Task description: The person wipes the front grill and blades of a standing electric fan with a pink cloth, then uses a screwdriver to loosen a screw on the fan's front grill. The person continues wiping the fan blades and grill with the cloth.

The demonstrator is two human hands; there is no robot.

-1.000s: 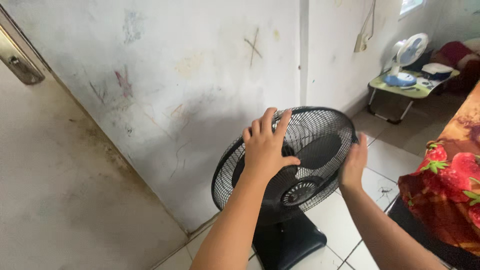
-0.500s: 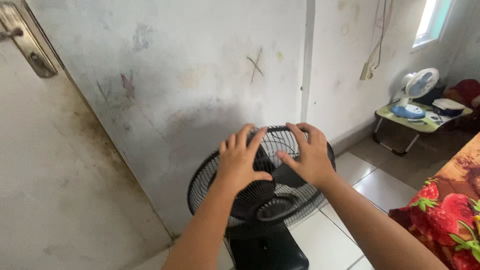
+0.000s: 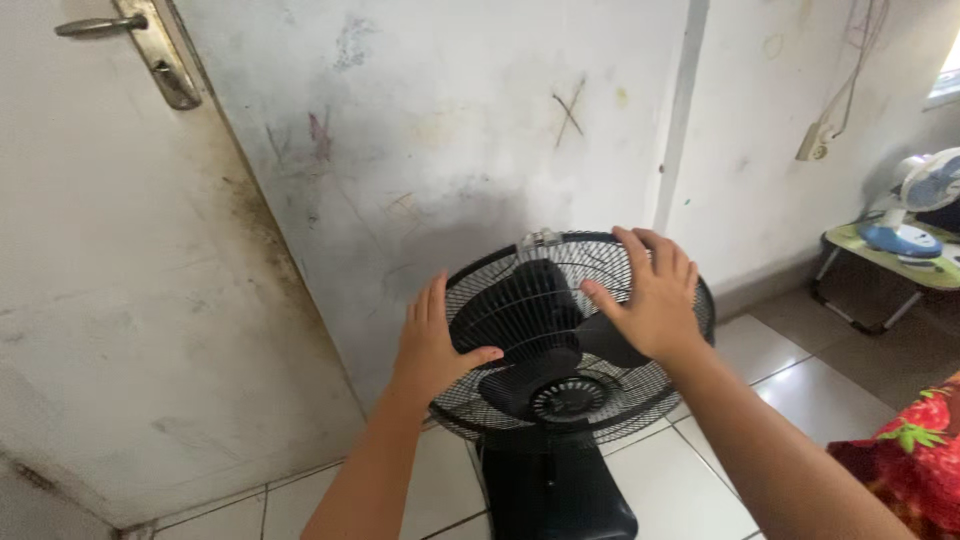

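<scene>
**Hands on the fan**

White scuffed wall (image 3: 440,130) behind, tiled floor (image 3: 700,480) below: the black fan (image 3: 560,350) stands there. Left hand (image 3: 432,345) cups the grille's left rim, fingers loosely spread; right hand (image 3: 650,298) lies open-palmed on its upper right.

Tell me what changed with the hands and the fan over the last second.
The left hand slid off the grille's middle to its left rim. The right hand left the right edge and now lies flat on the upper right of the grille. The view swung, so the door handle shows. The black fan stayed upright on its base by the wall; the small fan stayed on its table.
</scene>
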